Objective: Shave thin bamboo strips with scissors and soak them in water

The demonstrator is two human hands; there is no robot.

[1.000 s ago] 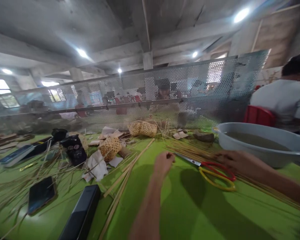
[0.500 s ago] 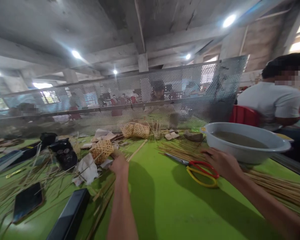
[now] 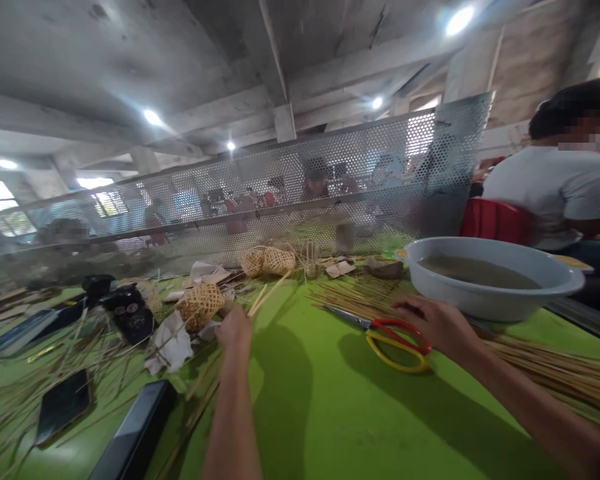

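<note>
My left hand [image 3: 234,327] is at the left of centre on the green table, its fingers mostly hidden behind the back of the hand. Pale bamboo strips [image 3: 270,293] stick out from it, away from me, and it appears closed on them. Just left of it lies a small woven bamboo basket [image 3: 200,307]. My right hand [image 3: 437,323] has curled fingers over a spread of thin brown strips [image 3: 347,297]; whatever is between the fingertips is hidden. Scissors [image 3: 395,337] with one red and one yellow handle lie beside it, blades pointing left.
A grey-blue basin [image 3: 495,297] of murky water stands at the right, with more strips [image 3: 555,370] before it. A phone [image 3: 65,407], a long black box [image 3: 135,433] and scraps cover the left. Behind are a perforated metal screen [image 3: 280,200] and a seated person [image 3: 560,173].
The view has shifted slightly. Two pale strips now show spread apart by my left hand, where one showed before. My right hand stays by the scissors and thin strips.
</note>
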